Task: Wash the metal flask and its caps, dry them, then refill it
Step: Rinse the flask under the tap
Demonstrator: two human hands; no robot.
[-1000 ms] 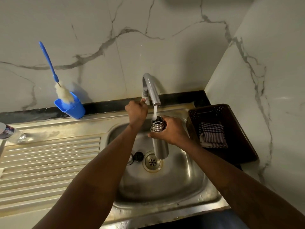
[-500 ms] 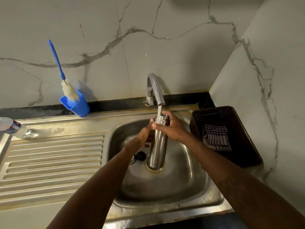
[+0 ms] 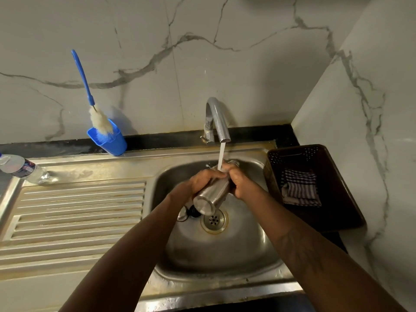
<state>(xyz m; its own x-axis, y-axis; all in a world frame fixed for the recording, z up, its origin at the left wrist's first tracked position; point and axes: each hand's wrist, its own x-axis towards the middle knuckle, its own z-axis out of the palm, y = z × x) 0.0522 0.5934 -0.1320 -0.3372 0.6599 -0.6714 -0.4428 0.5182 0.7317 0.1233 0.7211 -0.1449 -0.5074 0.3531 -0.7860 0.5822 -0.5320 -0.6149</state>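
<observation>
The metal flask (image 3: 210, 197) is tilted over the sink bowl (image 3: 225, 248), its flat base toward me and its open neck up near the running water stream (image 3: 221, 155). My left hand (image 3: 202, 180) wraps the flask's left side. My right hand (image 3: 239, 182) grips its upper right part, just under the stream. A black cap (image 3: 193, 211) lies on the sink bottom beside the drain (image 3: 213, 220), partly hidden by the flask. The tap (image 3: 217, 120) stands behind, water flowing.
A blue holder (image 3: 110, 140) with a blue-handled bottle brush (image 3: 90, 95) stands at the back left. A plastic water bottle (image 3: 21, 168) lies on the ribbed drainboard (image 3: 74, 210). A dark basket (image 3: 315, 188) holding a checked cloth (image 3: 300, 188) sits right of the sink.
My left hand left the tap handle and came onto the flask. The flask went from upright under the stream to tilted, base toward me, with both hands around it.
</observation>
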